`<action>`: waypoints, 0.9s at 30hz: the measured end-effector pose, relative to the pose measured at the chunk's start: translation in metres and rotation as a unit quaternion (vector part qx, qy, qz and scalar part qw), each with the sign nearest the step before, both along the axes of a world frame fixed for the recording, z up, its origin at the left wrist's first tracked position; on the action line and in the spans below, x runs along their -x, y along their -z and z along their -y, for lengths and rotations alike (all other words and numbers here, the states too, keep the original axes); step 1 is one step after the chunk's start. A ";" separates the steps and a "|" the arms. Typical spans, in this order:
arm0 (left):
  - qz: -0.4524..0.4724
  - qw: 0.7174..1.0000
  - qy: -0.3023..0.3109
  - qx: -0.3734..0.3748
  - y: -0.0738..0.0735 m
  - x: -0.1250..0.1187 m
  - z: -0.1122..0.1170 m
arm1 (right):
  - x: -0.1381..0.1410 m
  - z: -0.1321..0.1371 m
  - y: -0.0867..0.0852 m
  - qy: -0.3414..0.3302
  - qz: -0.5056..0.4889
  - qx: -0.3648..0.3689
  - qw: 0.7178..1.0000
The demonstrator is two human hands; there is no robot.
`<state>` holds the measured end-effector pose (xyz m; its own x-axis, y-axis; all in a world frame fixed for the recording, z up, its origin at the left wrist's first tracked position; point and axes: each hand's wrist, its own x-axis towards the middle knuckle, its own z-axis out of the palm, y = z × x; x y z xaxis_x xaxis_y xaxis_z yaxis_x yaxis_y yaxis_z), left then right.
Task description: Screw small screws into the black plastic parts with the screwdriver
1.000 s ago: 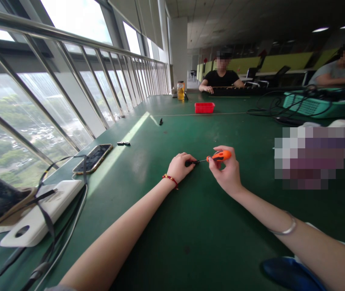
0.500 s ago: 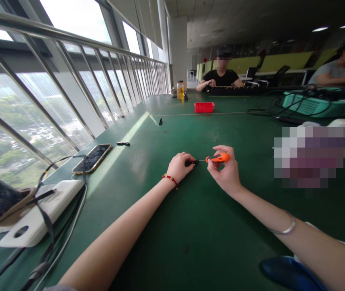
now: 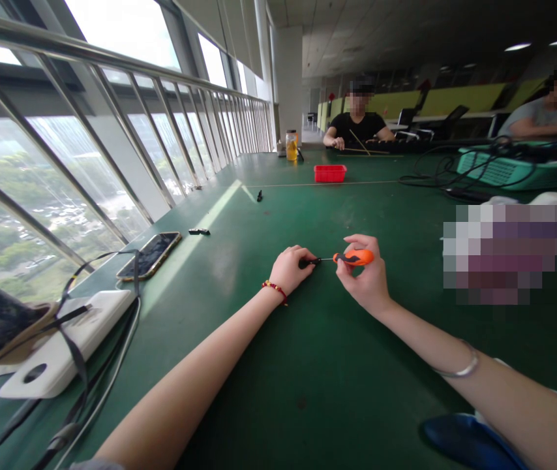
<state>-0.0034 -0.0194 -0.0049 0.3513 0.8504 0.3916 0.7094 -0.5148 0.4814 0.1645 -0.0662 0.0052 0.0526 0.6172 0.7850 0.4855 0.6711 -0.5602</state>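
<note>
My left hand (image 3: 292, 269) is closed on a small black part (image 3: 310, 262) low over the green table (image 3: 259, 378); the fingers cover much of it, so its kind is hard to make out. In my right hand (image 3: 367, 281) is a screwdriver (image 3: 357, 257) with an orange and black handle, gripped between thumb and fingers. Its thin metal shaft lies roughly level and points left, the tip meeting the right end of the black part. Two more small black pieces, one nearer (image 3: 199, 232) and one farther (image 3: 259, 196), lie on the table.
To the left are a phone (image 3: 150, 256), a white power strip (image 3: 70, 346) and cables. Ahead stand a red tray (image 3: 330, 173) and a jar (image 3: 291, 146). A teal basket (image 3: 508, 168) with cables is at right. A person (image 3: 357, 127) sits across the table.
My right hand and the screwdriver have shifted very slightly right, and the handle looks turned a little. My left hand is still. The person opposite has moved their hand.
</note>
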 end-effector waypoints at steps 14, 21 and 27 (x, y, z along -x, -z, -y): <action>-0.002 1.000 0.000 0.001 0.000 0.000 0.000 | 0.000 -0.002 -0.001 0.009 -0.028 0.006 1.000; -0.002 1.000 0.001 0.003 -0.002 0.000 0.001 | -0.002 -0.004 0.001 0.010 -0.054 0.041 0.998; -0.004 1.000 -0.002 0.005 -0.001 0.000 0.001 | -0.002 -0.003 0.000 -0.009 -0.066 0.035 0.997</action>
<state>-0.0033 -0.0200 -0.0036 0.3507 0.8556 0.3808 0.7154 -0.5072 0.4807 0.1663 -0.0632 0.0052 0.1412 0.6715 0.7274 0.3917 0.6369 -0.6640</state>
